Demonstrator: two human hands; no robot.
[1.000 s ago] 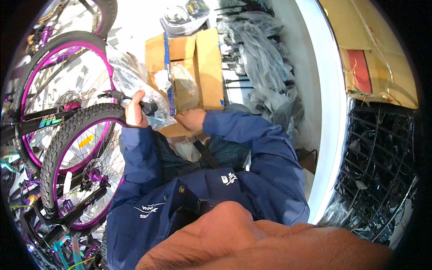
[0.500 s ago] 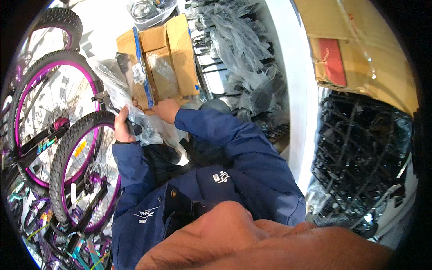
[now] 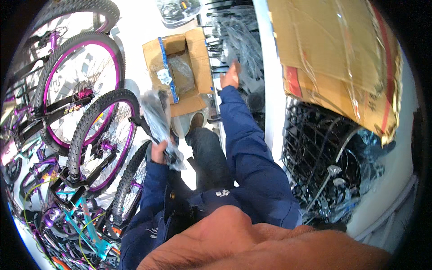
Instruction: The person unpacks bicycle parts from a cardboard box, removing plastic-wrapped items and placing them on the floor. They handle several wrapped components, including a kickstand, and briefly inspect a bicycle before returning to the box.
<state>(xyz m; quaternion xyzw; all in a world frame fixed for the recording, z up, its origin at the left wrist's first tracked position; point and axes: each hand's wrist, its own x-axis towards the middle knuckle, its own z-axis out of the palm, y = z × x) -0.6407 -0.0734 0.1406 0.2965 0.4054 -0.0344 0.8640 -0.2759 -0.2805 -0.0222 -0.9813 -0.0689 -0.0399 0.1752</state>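
Observation:
My left hand [image 3: 158,152] is closed round a bundle of dark parts wrapped in clear plastic [image 3: 155,114]. One black piece sticks out of the wrap beside a bicycle's front wheel; the exact kind of the parts is unclear. Off to the right, my right arm reaches forward. My right hand [image 3: 230,77] hovers at the heap of plastic-wrapped black parts [image 3: 245,42], fingers stretched out and holding nothing visible. Between the hands, a little farther off, stands an open cardboard box [image 3: 204,63] with blue tape, its flaps spread and a crumpled clear plastic bag [image 3: 181,72] inside.
Bicycles with purple-rimmed wheels [image 3: 85,38] crowd the left side, and a teal frame [image 3: 92,225] lies lower down. A clear bin [image 3: 180,12] of cables sits at the back. On the right, a large cardboard carton [image 3: 333,54] lies above black wrapped parts [image 3: 310,148].
My right hand has left the box and reached right, over to the wrapped parts. My left hand keeps the bundle, now held more upright and apart from the box. The view has shifted.

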